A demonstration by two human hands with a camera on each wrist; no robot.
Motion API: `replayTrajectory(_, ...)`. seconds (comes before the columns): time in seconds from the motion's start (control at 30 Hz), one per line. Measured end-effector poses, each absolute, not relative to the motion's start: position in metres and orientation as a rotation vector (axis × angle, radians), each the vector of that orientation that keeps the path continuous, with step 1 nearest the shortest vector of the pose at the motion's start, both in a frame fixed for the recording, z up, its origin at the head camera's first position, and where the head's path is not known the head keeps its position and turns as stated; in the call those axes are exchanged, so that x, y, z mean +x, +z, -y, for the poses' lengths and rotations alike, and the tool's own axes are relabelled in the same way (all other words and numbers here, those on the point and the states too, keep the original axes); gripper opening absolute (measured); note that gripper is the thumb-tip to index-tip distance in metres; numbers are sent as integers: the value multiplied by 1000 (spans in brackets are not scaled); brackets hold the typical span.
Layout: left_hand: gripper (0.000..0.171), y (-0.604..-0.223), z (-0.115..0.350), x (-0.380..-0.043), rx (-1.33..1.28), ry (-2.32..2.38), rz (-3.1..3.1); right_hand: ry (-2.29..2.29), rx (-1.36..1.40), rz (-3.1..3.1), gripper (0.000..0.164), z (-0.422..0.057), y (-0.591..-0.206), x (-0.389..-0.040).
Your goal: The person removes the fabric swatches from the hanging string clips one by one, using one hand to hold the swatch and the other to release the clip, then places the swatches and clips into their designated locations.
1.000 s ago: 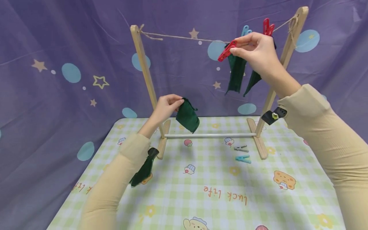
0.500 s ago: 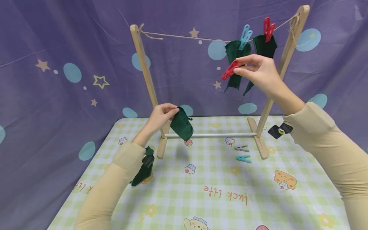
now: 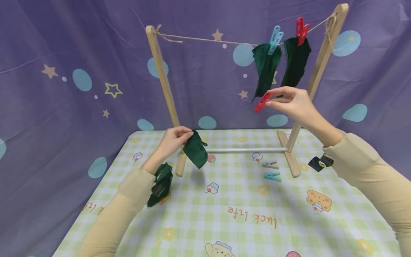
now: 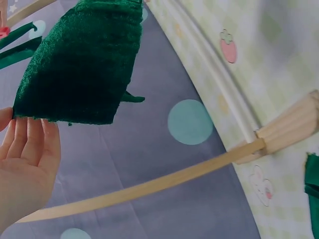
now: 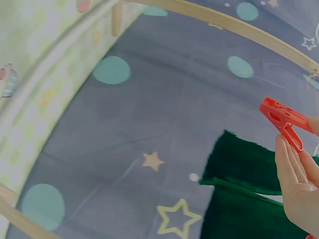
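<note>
Over the table (image 3: 189, 221), left grip (image 3: 170, 142) pinches velvety green cloth (image 3: 195, 150) (right grip (image 3: 297, 106): red clothespin (image 3: 262, 102)).

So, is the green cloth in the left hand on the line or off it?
Off: the green cloth is held only by the left hand, pinched at one edge, clearly below the line.

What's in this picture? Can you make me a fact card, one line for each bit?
Left grip: pinches a small green cloth
Right grip: pinches a red clothespin
Clothesline: twine tied between two wooden posts
Hanging: two green cloths, one with a light blue clothespin, one with another red clothespin
On the checkered tablecloth: gray clothespin, turquoise clothespin, crumpled green cloth
Backdrop: purple curtain
</note>
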State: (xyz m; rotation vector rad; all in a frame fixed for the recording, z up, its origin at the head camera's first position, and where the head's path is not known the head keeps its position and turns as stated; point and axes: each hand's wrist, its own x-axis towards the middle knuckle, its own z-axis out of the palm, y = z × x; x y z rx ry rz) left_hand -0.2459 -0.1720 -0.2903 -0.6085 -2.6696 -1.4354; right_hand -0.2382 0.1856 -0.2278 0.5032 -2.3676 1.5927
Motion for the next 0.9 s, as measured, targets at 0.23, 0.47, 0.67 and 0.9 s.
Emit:
replayTrajectory(0.23,24,-301,184,-241,-587,-1407,2728,1523,465,2507,39,-189,-251,-232)
replayTrajectory(0.47,23,-313,194,-235,-591,-1391,2773,1522,467,2590,40,-192,-272,-225)
replayTrajectory(0.67,22,-324,200,-231,-589,-1374,2798,1539,515,2633,41,-195,-285,-220)
replayTrajectory(0.9,23,-337,208,-227,-584,-1322,2853,1612,560,2674,38,-197,-301,-216)
